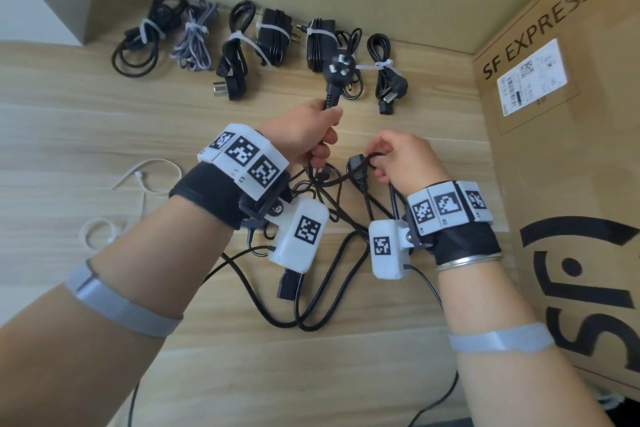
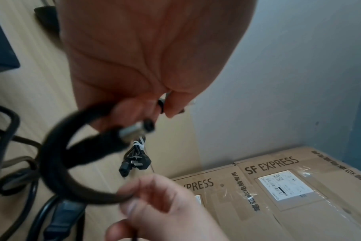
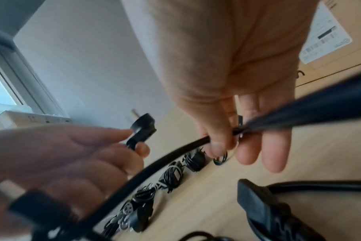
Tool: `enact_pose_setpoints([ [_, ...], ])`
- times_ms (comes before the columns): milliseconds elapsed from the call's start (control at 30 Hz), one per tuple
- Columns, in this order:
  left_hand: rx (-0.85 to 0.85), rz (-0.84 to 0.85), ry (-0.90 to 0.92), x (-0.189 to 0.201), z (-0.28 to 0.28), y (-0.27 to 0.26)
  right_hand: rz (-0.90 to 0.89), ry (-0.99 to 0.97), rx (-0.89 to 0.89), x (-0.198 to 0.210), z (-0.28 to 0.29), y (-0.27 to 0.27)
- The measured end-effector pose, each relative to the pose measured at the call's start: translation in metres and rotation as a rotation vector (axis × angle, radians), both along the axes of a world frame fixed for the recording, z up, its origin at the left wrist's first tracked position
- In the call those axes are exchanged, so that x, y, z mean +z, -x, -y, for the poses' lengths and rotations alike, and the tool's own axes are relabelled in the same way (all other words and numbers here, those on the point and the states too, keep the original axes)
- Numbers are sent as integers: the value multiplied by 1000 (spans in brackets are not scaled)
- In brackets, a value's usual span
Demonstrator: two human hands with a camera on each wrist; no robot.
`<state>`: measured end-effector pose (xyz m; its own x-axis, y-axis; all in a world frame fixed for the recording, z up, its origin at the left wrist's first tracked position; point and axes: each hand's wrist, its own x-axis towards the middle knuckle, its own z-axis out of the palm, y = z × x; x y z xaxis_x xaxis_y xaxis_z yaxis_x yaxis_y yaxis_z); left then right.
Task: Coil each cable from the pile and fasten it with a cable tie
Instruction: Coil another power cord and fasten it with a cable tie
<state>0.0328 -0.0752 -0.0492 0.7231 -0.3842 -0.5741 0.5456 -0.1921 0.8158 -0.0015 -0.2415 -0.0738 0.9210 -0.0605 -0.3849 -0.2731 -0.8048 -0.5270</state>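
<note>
My left hand (image 1: 322, 135) grips a black power cable just below its three-pin plug (image 1: 341, 68), which points away from me. My right hand (image 1: 381, 163) pinches the same cable (image 3: 165, 159) a short way along, between thumb and fingers (image 3: 216, 143). A blurred loop of cable (image 2: 58, 154) curves between the two hands. The loose black cables of the pile (image 1: 322, 288) lie tangled on the table beneath my wrists. Two white cable ties (image 1: 145, 177) lie at the left.
Several coiled, tied cable bundles (image 1: 239, 48) stand in a row along the back of the wooden table (image 1: 86, 121). A large SF EXPRESS cardboard box (image 1: 554, 149) walls off the right side. A black connector (image 3: 255, 200) lies near my right wrist.
</note>
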Motion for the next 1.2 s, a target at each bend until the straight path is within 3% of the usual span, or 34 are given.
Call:
enact_pose_setpoints([
  [167,-261,158,-294,-11,-6,0,124,225,-8,16,4,-5],
  [267,-376,260,-399,-11,-1,6,206,150,-13,28,-1,-8],
  [433,-330,332,-206,-9,7,10,281,-81,-84,36,-12,-9],
  [533,-211,267,-100,-11,4,7,143,-108,-95,32,-8,-5],
  [667,-50,105,84,-9,1,4,-168,-135,-9,9,-14,7],
  [767,-52,63,154,-6,1,6,-186,-227,67,-9,-27,11],
  [900,-50,19,216,-4,-2,8,-299,-432,6,-19,-40,9],
  [967,-47,8,229,-2,-4,8,-266,-394,-44,-22,-41,7],
  [1100,-72,28,154,2,-11,6,-34,-208,-227,-20,-31,2],
  [1200,-97,39,111,4,-15,5,-6,-45,-255,-18,-23,2],
])
